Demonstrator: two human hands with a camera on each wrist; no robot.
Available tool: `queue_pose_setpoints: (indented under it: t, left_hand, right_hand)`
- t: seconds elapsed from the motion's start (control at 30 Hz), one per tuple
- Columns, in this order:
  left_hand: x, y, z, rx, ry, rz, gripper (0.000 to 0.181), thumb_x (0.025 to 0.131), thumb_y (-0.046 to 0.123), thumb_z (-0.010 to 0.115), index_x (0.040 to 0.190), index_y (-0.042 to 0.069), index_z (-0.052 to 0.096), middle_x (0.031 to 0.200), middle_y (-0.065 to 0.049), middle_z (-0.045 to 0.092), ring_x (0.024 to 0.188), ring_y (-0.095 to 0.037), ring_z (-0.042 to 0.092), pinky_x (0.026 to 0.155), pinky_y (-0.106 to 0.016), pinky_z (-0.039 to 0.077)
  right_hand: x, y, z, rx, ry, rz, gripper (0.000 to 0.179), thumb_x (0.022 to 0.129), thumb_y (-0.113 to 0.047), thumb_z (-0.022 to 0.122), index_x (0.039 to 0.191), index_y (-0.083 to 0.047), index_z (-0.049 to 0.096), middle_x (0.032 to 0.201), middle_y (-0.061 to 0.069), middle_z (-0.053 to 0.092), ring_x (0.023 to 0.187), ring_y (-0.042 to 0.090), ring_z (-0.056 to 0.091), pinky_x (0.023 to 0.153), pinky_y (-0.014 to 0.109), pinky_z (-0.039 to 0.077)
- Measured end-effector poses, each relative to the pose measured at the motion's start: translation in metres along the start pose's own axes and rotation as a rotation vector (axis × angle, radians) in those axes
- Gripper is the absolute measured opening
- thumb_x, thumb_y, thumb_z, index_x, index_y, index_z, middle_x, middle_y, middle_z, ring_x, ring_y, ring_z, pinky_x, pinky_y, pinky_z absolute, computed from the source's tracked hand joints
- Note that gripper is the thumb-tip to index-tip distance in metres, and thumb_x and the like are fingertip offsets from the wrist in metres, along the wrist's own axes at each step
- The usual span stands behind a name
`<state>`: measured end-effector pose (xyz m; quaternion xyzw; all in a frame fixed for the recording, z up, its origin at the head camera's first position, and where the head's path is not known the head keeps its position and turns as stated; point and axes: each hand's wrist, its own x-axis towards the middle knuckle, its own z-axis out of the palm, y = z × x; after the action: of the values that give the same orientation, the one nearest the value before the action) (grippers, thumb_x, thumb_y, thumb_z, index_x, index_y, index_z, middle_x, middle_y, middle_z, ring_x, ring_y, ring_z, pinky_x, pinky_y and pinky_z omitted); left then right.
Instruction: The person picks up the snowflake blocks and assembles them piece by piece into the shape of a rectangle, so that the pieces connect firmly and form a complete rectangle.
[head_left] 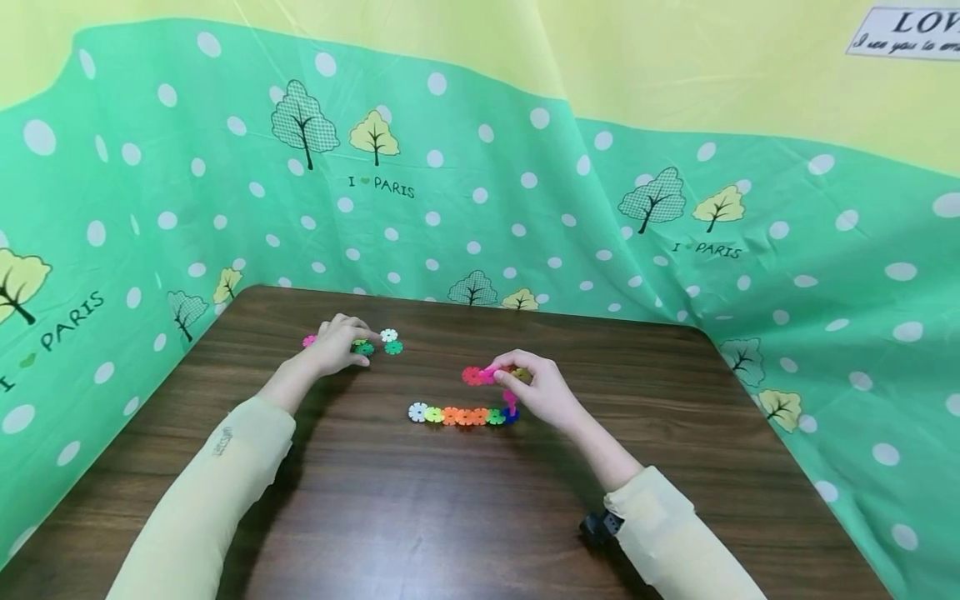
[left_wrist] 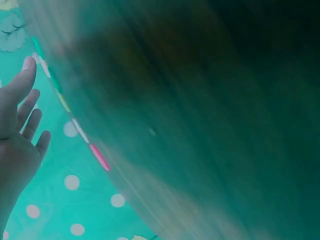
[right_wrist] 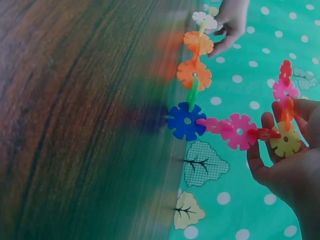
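A chain of interlocking snowflake discs (head_left: 457, 416) in white, yellow-green, orange, green and blue lies along the middle of the table. From its blue disc (right_wrist: 177, 122) the chain bends up through pink and red discs to a yellow disc (right_wrist: 285, 145). There my right hand (head_left: 547, 393) holds the raised part, its fingers curled round it. Beyond the fingers the raised end runs on to a pink disc (right_wrist: 286, 92) and a red one. Farther back, my left hand (head_left: 335, 346) reaches over loose snowflake discs (head_left: 393, 347), fingers relaxed; it partly hides them in the head view.
The brown wooden table (head_left: 360, 500) ends at a green and yellow cloth (head_left: 450, 242) hung behind and along the sides. Several loose discs, among them a white one (head_left: 388, 335) and a pink one (head_left: 309, 341), lie around the left hand. A small black device (head_left: 600, 527) is at the right sleeve.
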<state>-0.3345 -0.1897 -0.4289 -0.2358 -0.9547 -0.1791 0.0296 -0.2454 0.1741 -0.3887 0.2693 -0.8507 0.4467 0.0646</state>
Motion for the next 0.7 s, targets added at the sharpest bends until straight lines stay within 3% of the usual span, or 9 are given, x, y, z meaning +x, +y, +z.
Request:
queue_pose_setpoints:
  t: [0.37, 0.57, 0.7]
  left_hand:
    - [0.003, -0.009, 0.001, 0.108, -0.042, -0.003, 0.037, 0.083, 0.016, 0.072, 0.119, 0.012, 0.067, 0.124, -0.016, 0.055, 0.116, -0.036, 0.041, 0.088, -0.050, 0.034]
    - [0.003, -0.012, 0.002, 0.071, -0.047, -0.021, 0.029, 0.082, 0.016, 0.073, 0.110, 0.010, 0.068, 0.120, -0.015, 0.056, 0.114, -0.037, 0.041, 0.089, -0.051, 0.034]
    - [0.002, -0.013, 0.003, 0.027, -0.016, -0.012, 0.024, 0.079, 0.014, 0.076, 0.100, 0.010, 0.065, 0.102, -0.010, 0.062, 0.101, -0.032, 0.048, 0.084, -0.048, 0.036]
  right_hand:
    - [0.000, 0.000, 0.002, -0.012, -0.001, -0.015, 0.011, 0.091, -0.022, 0.064, 0.097, -0.015, 0.070, 0.099, 0.000, 0.069, 0.084, 0.015, 0.059, 0.070, 0.034, 0.050]
    - [0.002, -0.001, 0.004, -0.028, -0.002, 0.009, 0.012, 0.091, -0.012, 0.063, 0.098, -0.006, 0.069, 0.100, 0.008, 0.069, 0.088, 0.020, 0.059, 0.074, 0.037, 0.049]
    - [0.001, -0.001, 0.003, -0.027, -0.006, 0.018, 0.012, 0.091, -0.011, 0.063, 0.098, -0.004, 0.069, 0.101, 0.009, 0.068, 0.089, 0.022, 0.059, 0.075, 0.039, 0.049]
